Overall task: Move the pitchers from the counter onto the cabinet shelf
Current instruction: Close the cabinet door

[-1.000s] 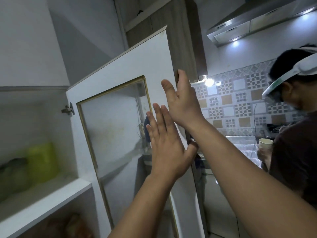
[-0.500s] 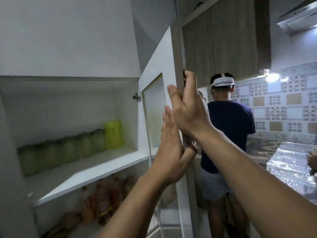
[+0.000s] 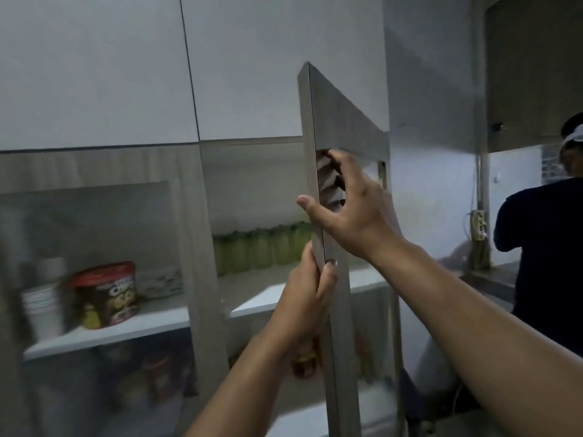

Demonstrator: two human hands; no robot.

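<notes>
Overhead — white shelf, grey cabinet door

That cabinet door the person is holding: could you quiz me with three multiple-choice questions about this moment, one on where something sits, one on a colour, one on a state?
1. Where do the green pitchers stand?
A. At the back of the shelf behind the open door
B. On the floor
C. In the person's hands

2. What colour is the lid of the snack tub?
A. Blue
B. Red
C. White

3. What is the state of the cabinet door?
A. Fully shut
B. Taken off its hinges
C. Partly open, held by both hands

Answers:
1 A, a row of them lines the back of the shelf.
2 B, the tub's top rim is red.
3 C, the left hand has its grip on the door's edge and the right hand curls round it higher up.
</notes>
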